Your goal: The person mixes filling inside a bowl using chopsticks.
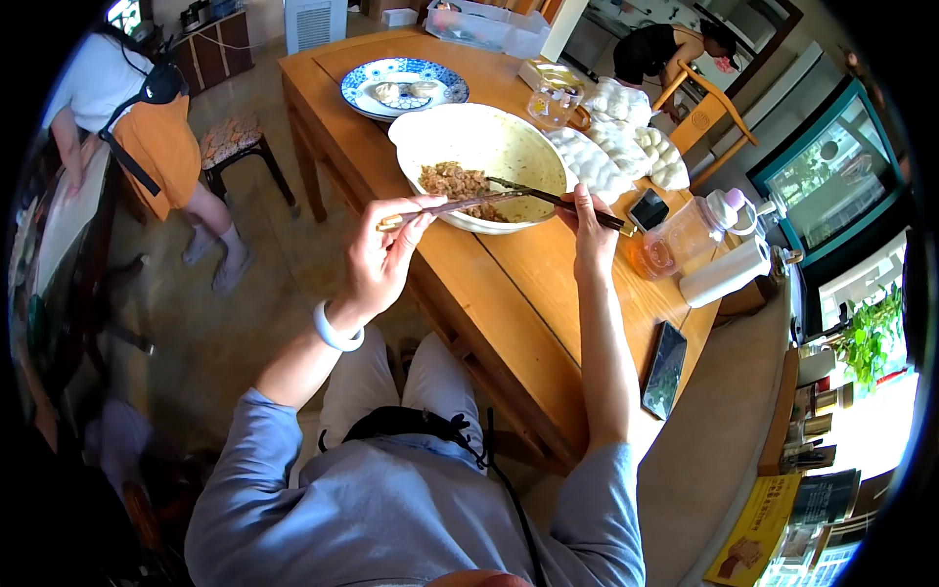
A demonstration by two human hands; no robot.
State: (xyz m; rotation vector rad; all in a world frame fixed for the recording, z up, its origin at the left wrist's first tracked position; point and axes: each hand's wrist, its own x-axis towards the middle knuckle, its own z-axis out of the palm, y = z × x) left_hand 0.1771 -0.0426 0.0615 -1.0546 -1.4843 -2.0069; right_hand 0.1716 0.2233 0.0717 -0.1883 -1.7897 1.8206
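A large white bowl (533, 147) with brown minced filling (455, 183) in its near left part stands on the wooden table. My left hand (388, 252), with a pale bangle at the wrist, is closed around a brown chopstick (460, 204) that reaches over the bowl. On the other side my right hand (591, 235) grips a dark chopstick (533, 191), gold near its back end. The two chopsticks meet or cross over the filling; whether they touch cannot be made out. Behind the bowl, a blue-patterned plate (357, 90) carries a few pale, dumpling-like pieces (404, 94).
White bagged bundles (616, 132) and a glass mug (554, 103) sit beyond the bowl. To the right are a drink bottle (680, 238), a white roll (726, 274) and a phone (665, 370). One person (161, 127) stands left, another (665, 51) bends at the back.
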